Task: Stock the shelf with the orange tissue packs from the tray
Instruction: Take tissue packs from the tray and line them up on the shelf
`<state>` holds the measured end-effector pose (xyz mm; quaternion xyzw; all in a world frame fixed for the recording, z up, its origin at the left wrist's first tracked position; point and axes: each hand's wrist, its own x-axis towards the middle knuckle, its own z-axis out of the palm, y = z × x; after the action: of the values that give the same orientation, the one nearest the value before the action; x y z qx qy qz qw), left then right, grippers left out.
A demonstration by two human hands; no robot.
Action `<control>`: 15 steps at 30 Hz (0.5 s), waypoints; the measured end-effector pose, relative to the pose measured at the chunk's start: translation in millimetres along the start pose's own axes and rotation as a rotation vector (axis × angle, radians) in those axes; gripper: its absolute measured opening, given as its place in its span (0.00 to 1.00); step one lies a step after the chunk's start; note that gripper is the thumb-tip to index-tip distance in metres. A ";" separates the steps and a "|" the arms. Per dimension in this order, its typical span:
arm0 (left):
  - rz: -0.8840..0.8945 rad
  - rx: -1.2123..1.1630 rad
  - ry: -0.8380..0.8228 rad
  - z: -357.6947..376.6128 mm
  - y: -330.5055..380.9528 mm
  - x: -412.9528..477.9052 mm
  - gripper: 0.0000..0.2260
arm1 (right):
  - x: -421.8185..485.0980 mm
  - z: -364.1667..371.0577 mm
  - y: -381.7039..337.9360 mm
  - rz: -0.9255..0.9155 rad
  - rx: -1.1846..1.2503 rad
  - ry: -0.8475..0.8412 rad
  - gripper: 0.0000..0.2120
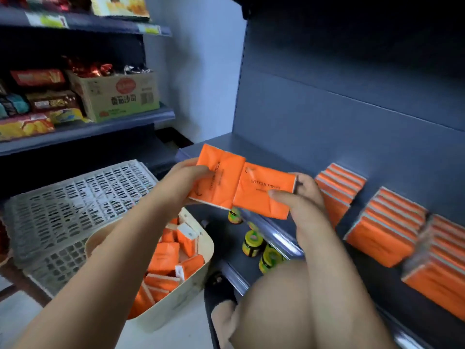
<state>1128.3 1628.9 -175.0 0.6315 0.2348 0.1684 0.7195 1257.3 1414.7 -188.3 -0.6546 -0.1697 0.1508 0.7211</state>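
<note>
While left hand (pixel 187 176) and right hand (pixel 302 201) each pinch a pack (pixel 264 197) | grey shelf (pixel 289 137): three stacks (pixel 338 190)

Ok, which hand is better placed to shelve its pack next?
Right, probably. The right hand grips the right pack nearer the stacks on the shelf. The left hand holds the left pack farther off, above the tray.

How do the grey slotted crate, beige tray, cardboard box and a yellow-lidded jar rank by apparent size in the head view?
1. grey slotted crate
2. beige tray, partly hidden
3. cardboard box, farther off, so its true size against the tray is unsure
4. yellow-lidded jar
</note>
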 end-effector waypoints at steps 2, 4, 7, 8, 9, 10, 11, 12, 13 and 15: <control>0.023 0.058 -0.114 26.9 5.6 -2.2 0.20 | -16.2 -40.2 -15.4 -0.036 -0.051 0.018 0.21; 0.072 0.136 -0.225 60.5 11.8 -4.9 0.21 | -35.8 -82.5 -26.3 -0.049 -0.105 0.035 0.21; 0.131 0.195 -0.360 120.0 17.6 -14.8 0.23 | -65.9 -147.7 -35.9 -0.060 -0.266 0.053 0.22; 0.143 0.200 -0.393 140.7 18.3 -19.0 0.25 | -76.2 -169.3 -37.9 -0.060 -0.323 0.067 0.22; 0.157 0.201 -0.423 160.6 18.4 -23.2 0.26 | -86.5 -190.7 -38.7 -0.052 -0.385 0.082 0.23; 0.183 0.200 -0.460 180.1 17.4 -26.1 0.26 | -97.7 -209.6 -40.3 -0.043 -0.443 0.093 0.25; 0.214 0.188 -0.498 199.5 16.1 -30.4 0.23 | -109.3 -225.6 -42.8 -0.043 -0.486 0.097 0.26; 0.246 0.163 -0.538 218.2 13.5 -34.9 0.19 | -120.4 -240.9 -44.5 -0.048 -0.518 0.110 0.27; 0.275 0.138 -0.570 235.7 10.1 -39.7 0.17 | -132.1 -254.0 -47.2 -0.060 -0.549 0.132 0.27; 0.340 0.145 -0.617 266.6 0.4 -48.9 0.15 | -155.4 -281.2 -47.1 -0.079 -0.623 0.207 0.24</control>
<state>1234.4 1381.4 -143.9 0.7321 -0.0906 0.0699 0.6715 1242.1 1090.7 -172.8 -0.8485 -0.1588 -0.0039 0.5048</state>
